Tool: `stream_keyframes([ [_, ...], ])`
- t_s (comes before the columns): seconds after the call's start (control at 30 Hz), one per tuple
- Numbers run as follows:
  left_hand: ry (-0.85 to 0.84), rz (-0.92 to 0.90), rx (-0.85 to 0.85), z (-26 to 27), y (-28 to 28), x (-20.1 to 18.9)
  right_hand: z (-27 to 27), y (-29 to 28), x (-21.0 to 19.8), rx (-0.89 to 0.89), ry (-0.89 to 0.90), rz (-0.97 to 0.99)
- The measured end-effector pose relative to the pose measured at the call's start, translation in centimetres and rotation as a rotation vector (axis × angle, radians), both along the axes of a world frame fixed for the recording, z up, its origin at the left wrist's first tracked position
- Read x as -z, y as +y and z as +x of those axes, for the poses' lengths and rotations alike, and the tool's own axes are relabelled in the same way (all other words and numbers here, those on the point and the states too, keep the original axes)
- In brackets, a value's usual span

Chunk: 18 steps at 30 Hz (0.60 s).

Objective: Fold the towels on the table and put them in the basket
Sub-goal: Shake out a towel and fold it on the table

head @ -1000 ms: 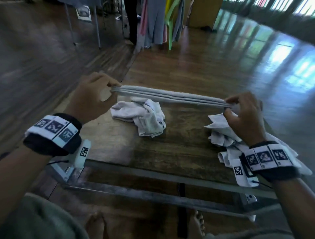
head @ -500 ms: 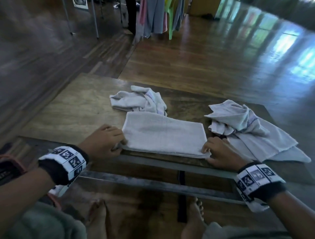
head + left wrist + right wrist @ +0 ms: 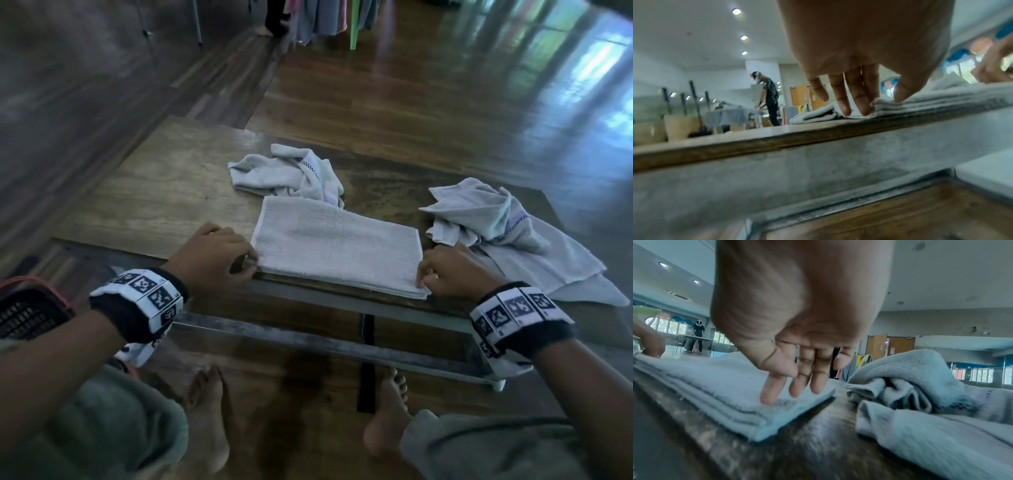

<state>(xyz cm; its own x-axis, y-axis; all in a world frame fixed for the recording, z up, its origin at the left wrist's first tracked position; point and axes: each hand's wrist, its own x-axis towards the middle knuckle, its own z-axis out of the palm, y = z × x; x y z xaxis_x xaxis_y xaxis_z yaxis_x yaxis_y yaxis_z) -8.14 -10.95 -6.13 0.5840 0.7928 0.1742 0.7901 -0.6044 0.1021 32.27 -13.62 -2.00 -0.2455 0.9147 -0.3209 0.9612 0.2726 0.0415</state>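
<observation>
A grey towel [image 3: 335,240], folded into a flat rectangle, lies at the near edge of the wooden table [image 3: 154,198]. My left hand [image 3: 243,263] is at its near left corner. In the left wrist view its fingertips [image 3: 846,110] touch the towel's end [image 3: 941,99] and the thumb rests on top. My right hand [image 3: 423,279] is at the near right corner. There its straight fingers [image 3: 766,399] rest lightly on the towel's top layer [image 3: 715,382]. A basket [image 3: 30,308] with a red rim and dark mesh sits low at my left.
One crumpled towel [image 3: 287,171] lies just behind the folded one. Another towel heap [image 3: 496,219] spreads over the table's right side, close to my right hand. My bare feet [image 3: 209,411] are under the table's metal frame [image 3: 308,342]. People stand at far tables.
One second ago both hands held the folded towel stretched up in the air. It has since been laid flat at the table's near edge, and the hands now rest at its corners.
</observation>
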Motion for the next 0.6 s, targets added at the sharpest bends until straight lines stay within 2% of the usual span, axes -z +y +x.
stream_keyframes([
  [0.07, -0.072, -0.048, -0.123, 0.4, -0.2, 0.3, -1.3, 1.1, -0.6, -0.011, -0.012, 0.021],
  [0.23, -0.25, -0.28, -0.461, 1.0, -0.4, 1.2, -7.2, 5.2, -2.0, -0.067, 0.167, 0.19],
  [0.43, -0.317, -0.408, -0.587, 1.8, -0.6, 0.9, -16.3, 10.3, -1.5, -0.163, 0.244, 0.311],
  [0.6, -0.33, -0.441, -0.64, 2.0, -0.8, 1.0, -21.9, 13.0, 0.2, -0.163, 0.143, 0.203],
])
